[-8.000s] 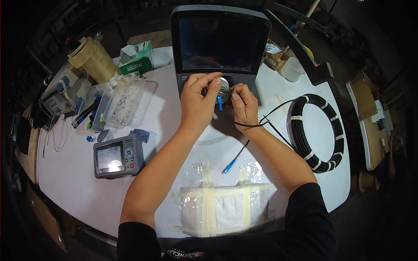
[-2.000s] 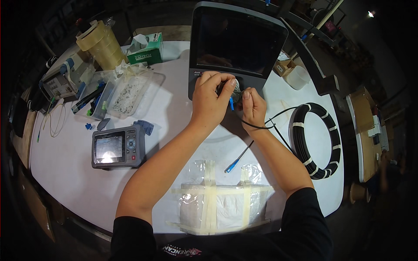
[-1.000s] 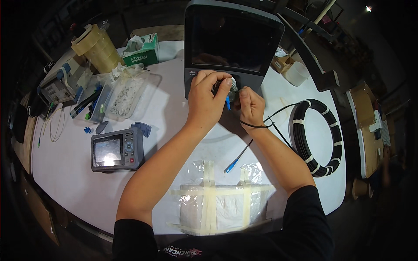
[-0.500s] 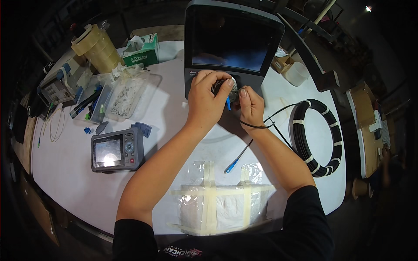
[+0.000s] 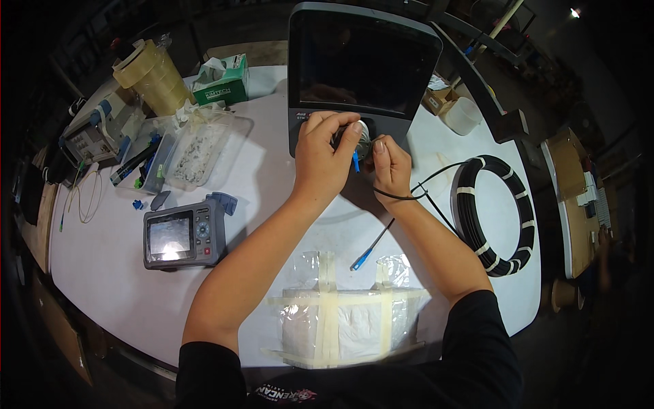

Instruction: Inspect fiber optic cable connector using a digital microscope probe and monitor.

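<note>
A large dark-screened monitor unit stands upright at the table's far side. My left hand is closed around a round, metallic-looking fitting low on its front. Just below those fingers hangs a small blue connector. Close beside it, my right hand is pinched, thumb against fingers; what lies between them is hidden. A black cable loops across my right wrist from a tied coil on the right. Between my forearms, a cable end with a blue connector rests above the table.
Left of my arm sits a grey handheld tester with its screen lit. Behind it are a clear plastic tub, a bin of tools, tape rolls and a green tissue box. A taped plastic pad lies at the near edge.
The bluish glow along the bottom of the monitor has gone, leaving the screen dark. Both hands have shifted very slightly left, keeping the same grip.
</note>
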The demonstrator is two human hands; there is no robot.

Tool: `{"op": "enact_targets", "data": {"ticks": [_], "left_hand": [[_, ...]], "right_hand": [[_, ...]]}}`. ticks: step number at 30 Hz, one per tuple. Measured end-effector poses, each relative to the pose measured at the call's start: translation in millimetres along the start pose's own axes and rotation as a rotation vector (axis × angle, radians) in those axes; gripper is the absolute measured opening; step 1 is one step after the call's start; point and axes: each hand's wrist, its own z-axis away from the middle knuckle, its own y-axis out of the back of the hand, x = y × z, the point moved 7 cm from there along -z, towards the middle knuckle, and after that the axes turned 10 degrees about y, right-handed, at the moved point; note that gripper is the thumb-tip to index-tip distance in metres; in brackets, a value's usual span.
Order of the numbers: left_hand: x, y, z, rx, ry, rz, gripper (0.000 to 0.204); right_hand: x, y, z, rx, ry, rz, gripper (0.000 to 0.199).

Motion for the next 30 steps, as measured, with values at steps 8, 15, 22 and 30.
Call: {"op": "enact_targets", "data": {"ticks": [8, 15, 22, 30], "left_hand": [[-6, -2, 0, -0.064, 0.081, 0.035, 0.020], [-3, 2, -2, -0.021, 0.020, 0.061, 0.019], [-7, 2, -2, 0.045, 0.006, 0.116, 0.017], [-21, 10, 9, -0.032, -0.009, 0.266, 0.021]], "right_hand": [[1, -1, 2, -0.001, 0.003, 0.001, 0.040], [-2, 1, -1, 0.000, 0.020, 0.025, 0.039], [-12, 6, -3, 0.008, 0.120, 0.083, 0.022], [-64, -11, -1, -0.056, 0.518, 0.360, 0.056]]}}
